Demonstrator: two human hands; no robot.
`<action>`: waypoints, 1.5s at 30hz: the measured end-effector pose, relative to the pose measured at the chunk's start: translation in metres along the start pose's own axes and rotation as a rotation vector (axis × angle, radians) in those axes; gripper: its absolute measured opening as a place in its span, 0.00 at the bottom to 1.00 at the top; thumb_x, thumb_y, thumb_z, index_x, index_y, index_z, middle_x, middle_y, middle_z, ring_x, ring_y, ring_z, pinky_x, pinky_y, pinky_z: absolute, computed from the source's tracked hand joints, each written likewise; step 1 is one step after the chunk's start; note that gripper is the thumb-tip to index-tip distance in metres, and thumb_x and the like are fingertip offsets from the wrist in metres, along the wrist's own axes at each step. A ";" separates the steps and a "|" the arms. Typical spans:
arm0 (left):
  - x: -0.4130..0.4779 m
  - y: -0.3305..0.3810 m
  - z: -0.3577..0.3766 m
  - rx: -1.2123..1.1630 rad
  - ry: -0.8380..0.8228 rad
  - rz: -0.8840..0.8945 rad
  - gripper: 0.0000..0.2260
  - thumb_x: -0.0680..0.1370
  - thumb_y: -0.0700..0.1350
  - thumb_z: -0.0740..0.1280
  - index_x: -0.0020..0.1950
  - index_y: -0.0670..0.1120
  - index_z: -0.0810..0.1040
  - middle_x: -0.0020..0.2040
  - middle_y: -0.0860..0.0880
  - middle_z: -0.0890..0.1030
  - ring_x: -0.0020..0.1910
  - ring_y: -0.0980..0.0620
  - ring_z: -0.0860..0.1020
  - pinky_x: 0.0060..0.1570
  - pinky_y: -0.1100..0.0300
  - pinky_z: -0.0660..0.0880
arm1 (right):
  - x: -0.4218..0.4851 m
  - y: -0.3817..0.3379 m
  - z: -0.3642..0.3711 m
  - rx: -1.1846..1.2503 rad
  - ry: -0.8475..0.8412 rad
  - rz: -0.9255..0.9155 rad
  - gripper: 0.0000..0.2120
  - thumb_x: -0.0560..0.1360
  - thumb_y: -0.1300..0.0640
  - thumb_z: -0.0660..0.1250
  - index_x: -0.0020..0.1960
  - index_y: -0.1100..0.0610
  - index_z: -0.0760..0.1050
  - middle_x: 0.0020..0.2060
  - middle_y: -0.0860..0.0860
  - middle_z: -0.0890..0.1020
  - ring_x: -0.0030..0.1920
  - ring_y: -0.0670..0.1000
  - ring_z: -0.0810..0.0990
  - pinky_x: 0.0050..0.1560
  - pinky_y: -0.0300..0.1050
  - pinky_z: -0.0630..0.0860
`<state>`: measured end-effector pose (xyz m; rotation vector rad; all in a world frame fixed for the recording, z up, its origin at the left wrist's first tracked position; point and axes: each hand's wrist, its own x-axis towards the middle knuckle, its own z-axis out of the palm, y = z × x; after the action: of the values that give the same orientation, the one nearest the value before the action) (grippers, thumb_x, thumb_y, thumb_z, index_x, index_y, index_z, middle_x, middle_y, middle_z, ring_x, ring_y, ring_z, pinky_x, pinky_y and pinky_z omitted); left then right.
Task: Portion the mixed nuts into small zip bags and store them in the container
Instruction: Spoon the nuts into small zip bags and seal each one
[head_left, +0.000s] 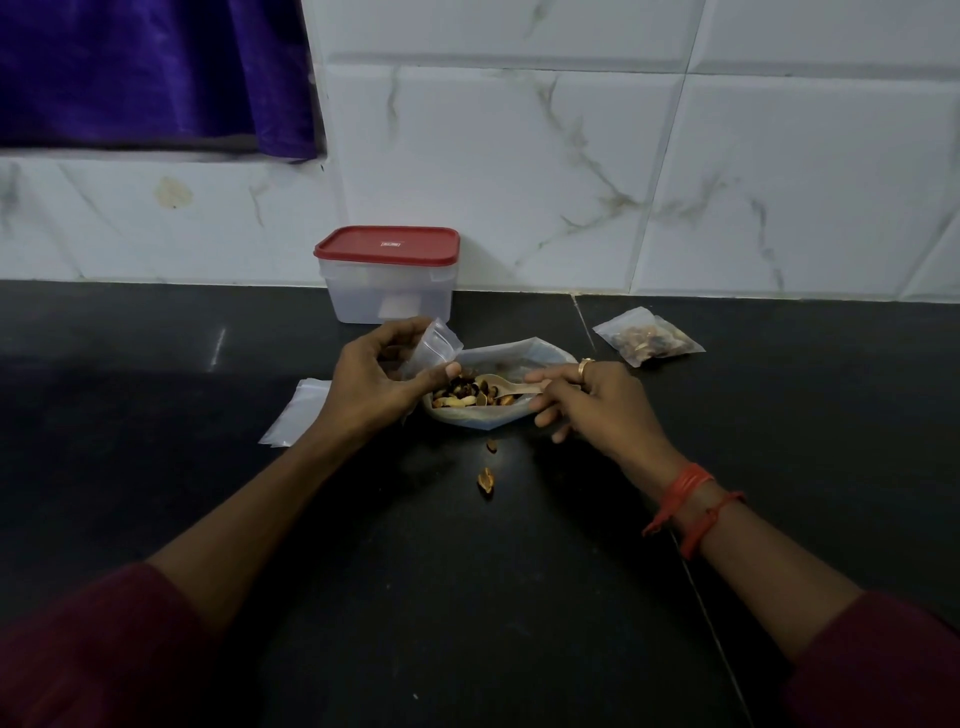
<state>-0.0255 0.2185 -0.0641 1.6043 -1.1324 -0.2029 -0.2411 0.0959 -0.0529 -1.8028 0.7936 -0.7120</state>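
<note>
A large clear bag (519, 353) lies open on the black counter with mixed nuts (462, 392) inside. My left hand (374, 384) pinches a small empty zip bag (436, 345) just above the big bag's left edge. My right hand (597, 400) grips the handle of a pale wooden spoon (501, 384) whose bowl rests over the nuts. A filled small zip bag (649, 340) lies to the right. The clear container (389, 291) with a red lid (387, 244) stands shut against the wall behind.
A stack of empty zip bags (298, 413) lies left of my left wrist. Two loose nut pieces (487, 480) lie on the counter in front of the big bag. A white tiled wall (623, 182) backs the counter, and a purple curtain (156, 73) hangs at upper left.
</note>
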 end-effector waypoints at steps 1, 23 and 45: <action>0.000 0.000 0.000 0.001 0.000 -0.001 0.29 0.69 0.51 0.78 0.69 0.49 0.76 0.63 0.53 0.79 0.60 0.58 0.77 0.53 0.68 0.74 | -0.001 -0.001 0.001 0.026 -0.008 0.024 0.11 0.81 0.64 0.63 0.53 0.55 0.84 0.38 0.54 0.87 0.37 0.49 0.85 0.33 0.40 0.78; -0.004 0.008 0.001 0.018 -0.012 0.029 0.34 0.65 0.56 0.76 0.70 0.50 0.75 0.63 0.56 0.77 0.60 0.61 0.75 0.53 0.73 0.74 | 0.003 -0.007 -0.004 0.404 0.145 0.181 0.10 0.81 0.65 0.62 0.51 0.62 0.83 0.37 0.57 0.86 0.38 0.50 0.87 0.38 0.41 0.83; -0.004 0.005 0.001 0.042 -0.019 0.037 0.33 0.66 0.57 0.76 0.69 0.49 0.76 0.62 0.52 0.81 0.59 0.59 0.78 0.55 0.67 0.76 | -0.012 -0.016 0.025 0.004 0.035 -0.388 0.13 0.81 0.63 0.66 0.63 0.54 0.81 0.51 0.52 0.86 0.49 0.43 0.86 0.51 0.36 0.81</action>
<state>-0.0312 0.2212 -0.0616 1.6201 -1.1869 -0.1713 -0.2258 0.1238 -0.0477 -1.9674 0.4647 -0.9953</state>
